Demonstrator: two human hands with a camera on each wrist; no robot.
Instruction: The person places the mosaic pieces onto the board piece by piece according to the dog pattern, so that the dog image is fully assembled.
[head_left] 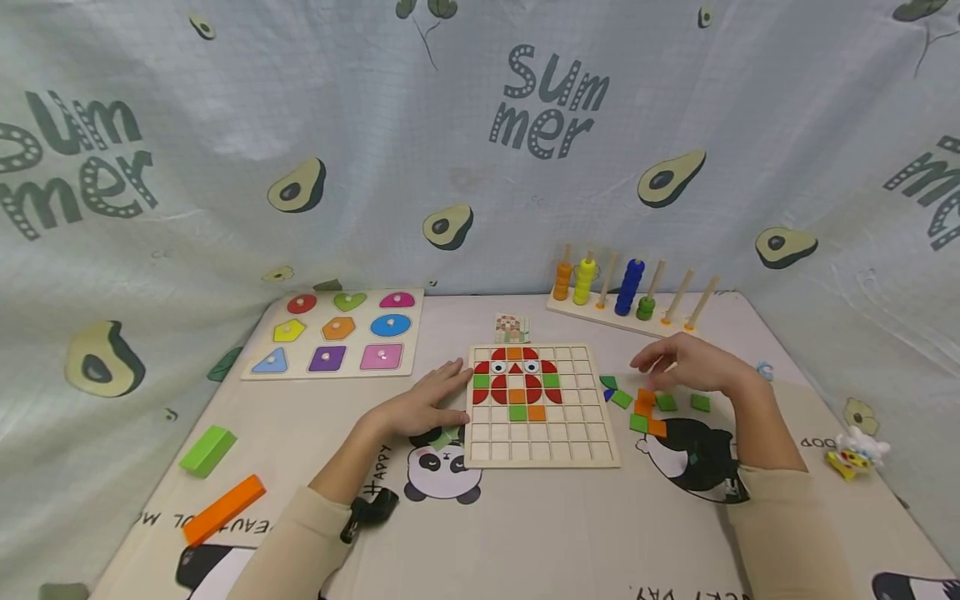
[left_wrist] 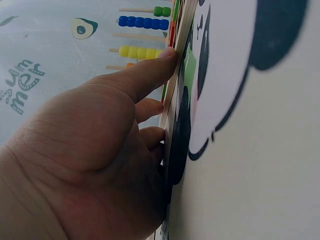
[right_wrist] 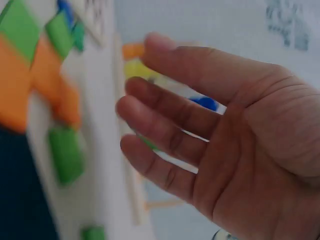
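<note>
Head: board (head_left: 567, 432) against left grip (head_left: 426, 401)

Wooden grid board (head_left: 570, 433), part-filled, loose tiles (head_left: 646, 398) beside

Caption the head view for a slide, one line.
Left hand at the edge of a part-filled grid board, right hand near loose green and orange tiles.

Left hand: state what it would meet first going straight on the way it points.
The wooden grid board: the left hand points at its left edge and appears to touch it there, though exact contact at each fingertip is hard to tell.
</note>
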